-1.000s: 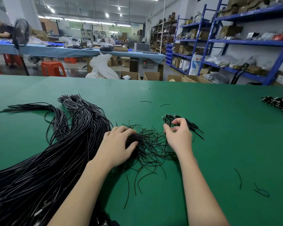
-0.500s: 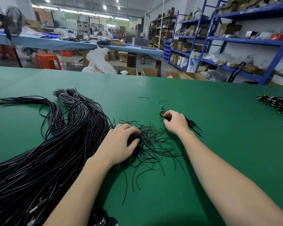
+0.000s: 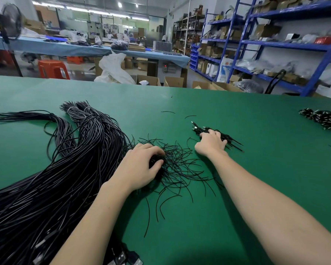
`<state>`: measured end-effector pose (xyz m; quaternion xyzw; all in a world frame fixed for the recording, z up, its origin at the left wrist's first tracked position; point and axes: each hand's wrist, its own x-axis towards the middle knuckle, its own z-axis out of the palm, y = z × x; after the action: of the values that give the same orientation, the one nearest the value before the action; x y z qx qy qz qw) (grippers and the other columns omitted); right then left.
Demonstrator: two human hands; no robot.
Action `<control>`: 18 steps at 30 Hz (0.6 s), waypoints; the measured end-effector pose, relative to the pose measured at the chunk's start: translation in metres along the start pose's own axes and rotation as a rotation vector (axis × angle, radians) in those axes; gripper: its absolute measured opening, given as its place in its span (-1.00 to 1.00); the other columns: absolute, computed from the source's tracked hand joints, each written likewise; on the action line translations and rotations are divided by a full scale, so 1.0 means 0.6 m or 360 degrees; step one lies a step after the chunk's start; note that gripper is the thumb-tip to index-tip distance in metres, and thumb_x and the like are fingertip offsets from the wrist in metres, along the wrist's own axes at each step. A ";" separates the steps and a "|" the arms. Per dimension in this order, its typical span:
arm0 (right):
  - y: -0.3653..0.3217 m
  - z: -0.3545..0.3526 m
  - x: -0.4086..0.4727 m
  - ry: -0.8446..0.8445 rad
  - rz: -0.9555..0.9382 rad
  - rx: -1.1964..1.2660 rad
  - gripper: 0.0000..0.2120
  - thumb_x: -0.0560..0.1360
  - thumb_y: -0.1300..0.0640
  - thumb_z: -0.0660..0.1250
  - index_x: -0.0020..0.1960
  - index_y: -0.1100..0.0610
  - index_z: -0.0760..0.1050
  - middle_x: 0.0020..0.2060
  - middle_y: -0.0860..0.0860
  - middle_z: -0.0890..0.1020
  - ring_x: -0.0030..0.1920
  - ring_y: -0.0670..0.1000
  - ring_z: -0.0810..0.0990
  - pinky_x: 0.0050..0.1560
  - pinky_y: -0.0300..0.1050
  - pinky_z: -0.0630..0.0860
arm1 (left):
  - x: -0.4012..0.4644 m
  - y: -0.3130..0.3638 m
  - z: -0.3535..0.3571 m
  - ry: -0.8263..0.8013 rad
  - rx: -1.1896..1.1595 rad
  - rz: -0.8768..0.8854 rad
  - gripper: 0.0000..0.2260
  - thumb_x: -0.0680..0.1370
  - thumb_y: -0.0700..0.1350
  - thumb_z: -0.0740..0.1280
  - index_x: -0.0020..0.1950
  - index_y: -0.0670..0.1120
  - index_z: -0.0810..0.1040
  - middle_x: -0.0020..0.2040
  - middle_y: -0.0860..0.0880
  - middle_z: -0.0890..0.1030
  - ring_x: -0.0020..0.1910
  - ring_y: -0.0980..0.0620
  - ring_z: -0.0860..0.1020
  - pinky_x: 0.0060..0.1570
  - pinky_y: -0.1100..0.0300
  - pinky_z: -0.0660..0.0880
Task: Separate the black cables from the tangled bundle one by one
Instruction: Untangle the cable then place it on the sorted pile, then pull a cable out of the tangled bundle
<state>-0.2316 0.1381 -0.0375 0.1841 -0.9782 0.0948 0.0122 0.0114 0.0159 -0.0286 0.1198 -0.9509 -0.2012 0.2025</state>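
A: How far along does the sorting look?

B: Early, I'd judge. A small sorted pile (image 3: 221, 135) of short black cables lies right of centre, and the tangled bundle (image 3: 177, 165) at the centre of the green table (image 3: 256, 169) is still a loose nest of thin strands. The great sheaf of long cables (image 3: 52, 178) filling the lower left looks untouched.

A: What are the hands doing?

B: The left hand (image 3: 139, 167) sits on the dense core of the tangle, fingers and thumb curled round it, grasping it against the table. The right hand (image 3: 211, 142) rests on the sorted pile with fingers bent over it; whether it actually pinches a cable or only presses, I cannot tell.

A: And the materials?

B: The tangled pieces are thin, wiry and springy, holding their curves and splaying out in arcs. The long cables are thicker, glossy and smooth, lying in parallel sweeps; some are tied near their far ends at upper left. The table covering is matte and flat. A separate heap of black pieces with pale tips (image 3: 325, 119) lies at the right edge of the frame.
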 end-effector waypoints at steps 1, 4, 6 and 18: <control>0.000 0.002 -0.003 0.0045 -0.0009 0.0040 -0.46 0.49 0.19 0.26 0.47 0.03 0.42 0.57 0.07 0.25 0.59 0.11 0.09 0.53 0.30 0.06 | 0.000 0.000 0.000 -0.0003 0.0001 -0.0001 -0.76 0.63 0.05 0.27 0.29 0.11 0.55 0.22 0.14 0.56 0.29 0.07 0.41 0.33 -0.01 0.36; 0.001 0.010 -0.013 0.0322 -0.0199 0.0262 -0.53 0.58 0.16 0.21 0.48 0.10 0.42 0.54 0.08 0.34 0.55 0.08 0.22 0.52 0.12 0.21 | -0.001 0.000 0.000 -0.0005 -0.0001 0.0004 -0.76 0.63 0.04 0.27 0.28 0.11 0.56 0.22 0.14 0.57 0.29 0.07 0.41 0.34 -0.01 0.36; -0.004 0.016 -0.023 0.0327 -0.0354 0.0359 -0.56 0.64 0.08 0.18 0.50 0.12 0.40 0.50 0.06 0.41 0.50 0.07 0.30 0.47 0.06 0.30 | 0.000 0.000 0.000 -0.0001 0.0001 0.0005 -0.76 0.63 0.04 0.28 0.28 0.11 0.56 0.22 0.14 0.57 0.29 0.07 0.41 0.34 -0.01 0.37; -0.092 0.037 -0.148 0.0107 -0.0568 0.0696 -0.67 0.63 -0.06 0.21 0.29 0.03 0.57 0.24 -0.01 0.64 0.26 0.07 0.56 0.17 -0.06 0.47 | 0.003 -0.003 0.001 0.0050 0.0118 -0.0097 -0.75 0.60 0.07 0.29 0.26 0.13 0.56 0.21 0.13 0.56 0.28 0.03 0.42 0.28 0.02 0.37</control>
<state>-0.1285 0.1152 -0.0547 0.3483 -0.8858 0.3060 0.0210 0.0099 0.0137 -0.0291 0.1592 -0.9503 -0.1701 0.2067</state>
